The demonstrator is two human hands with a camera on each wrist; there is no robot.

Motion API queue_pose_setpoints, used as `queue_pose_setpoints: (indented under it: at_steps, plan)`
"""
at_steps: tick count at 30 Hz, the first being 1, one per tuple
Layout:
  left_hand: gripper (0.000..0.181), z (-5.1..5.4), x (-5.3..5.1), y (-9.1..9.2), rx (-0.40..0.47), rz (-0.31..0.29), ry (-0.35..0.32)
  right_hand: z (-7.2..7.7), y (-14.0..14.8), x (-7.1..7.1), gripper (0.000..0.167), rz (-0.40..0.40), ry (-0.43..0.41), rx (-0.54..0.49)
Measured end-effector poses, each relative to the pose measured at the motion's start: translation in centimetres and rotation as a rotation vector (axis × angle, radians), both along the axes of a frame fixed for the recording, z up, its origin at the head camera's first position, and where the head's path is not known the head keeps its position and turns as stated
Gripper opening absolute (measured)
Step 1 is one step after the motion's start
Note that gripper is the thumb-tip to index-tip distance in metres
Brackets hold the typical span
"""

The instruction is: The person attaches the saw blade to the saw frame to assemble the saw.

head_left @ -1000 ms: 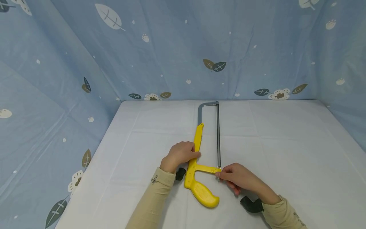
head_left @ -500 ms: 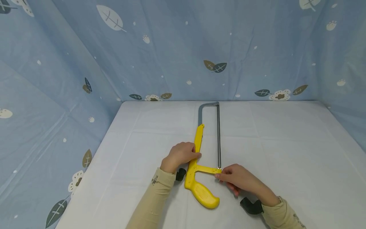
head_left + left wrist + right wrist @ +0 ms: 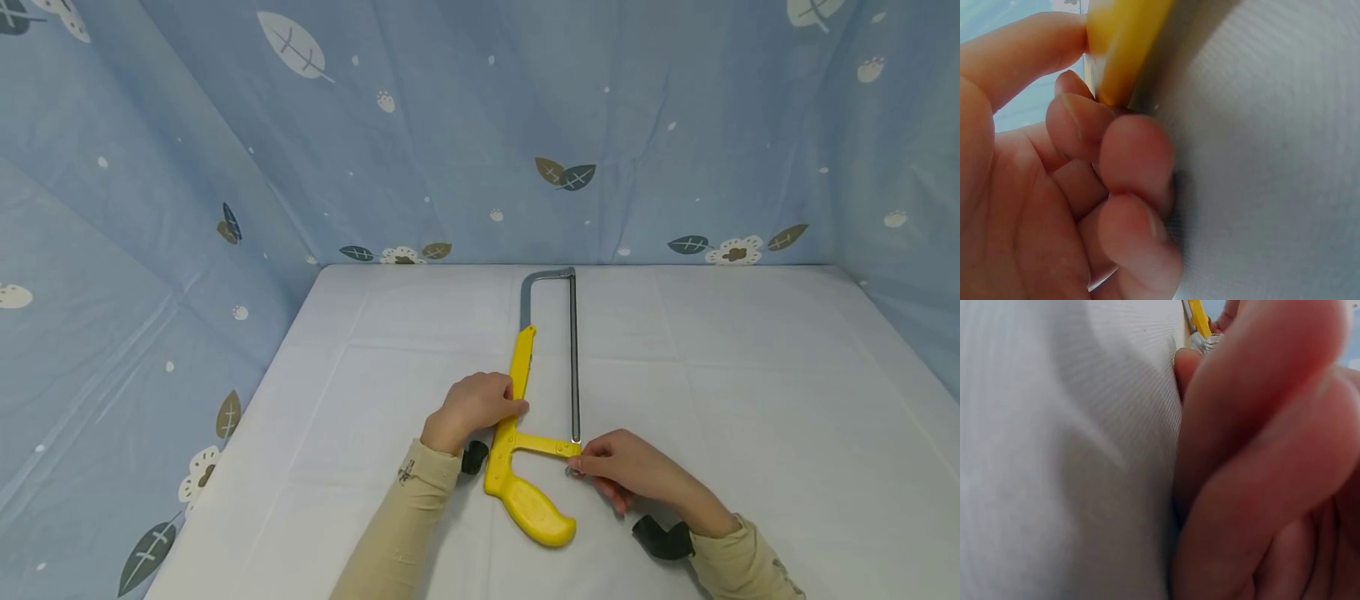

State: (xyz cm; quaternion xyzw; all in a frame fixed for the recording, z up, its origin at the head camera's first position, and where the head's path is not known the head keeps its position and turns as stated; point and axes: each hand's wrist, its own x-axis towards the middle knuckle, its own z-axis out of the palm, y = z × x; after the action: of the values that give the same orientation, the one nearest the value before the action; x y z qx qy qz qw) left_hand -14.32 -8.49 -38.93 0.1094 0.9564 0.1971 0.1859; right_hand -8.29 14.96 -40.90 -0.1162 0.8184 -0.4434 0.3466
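Hacksaw (image 3: 499,463): yellow, flat on wht cloth (image 3: 735,358), approx. ctr; handle (image 3: 538,510) twd person, blade (image 3: 575,367) on R side; same spot as 0.5 s ago.
L hand (image 3: 476,403): thumb + fingers curled round yellow frame, no chg.
R hand (image 3: 628,463): fingers bent, nearly closed; thumb + fingertip pinch small wing nut (image 3: 572,472) at bracket (image 3: 542,445) end.
Chg vs. prev: R thumb tip slightly further R; nut mostly hidden then, more metal showing now.
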Motion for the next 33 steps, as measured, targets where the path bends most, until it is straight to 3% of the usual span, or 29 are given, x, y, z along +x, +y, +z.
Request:
queue_pose_setpoints:
  at_steps: [8, 18, 33]
  plan:
    - [0.029, 0.05, 0.06, 0.00, 0.000, 0.002, 0.000, -0.63, 0.47, -0.20, 0.033, 0.028, 0.022, -0.032]
    - [0.029, 0.07, -0.03, 0.14, -0.003, 0.001, -0.004, -0.94, 0.72, -0.37, 0.037, -0.006, -0.002, -0.035]
    - [0.030, 0.14, 0.03, 0.18, 0.000, -0.002, 0.008, -0.37, 0.81, -0.23, 0.033, 0.014, -0.018, -0.062]
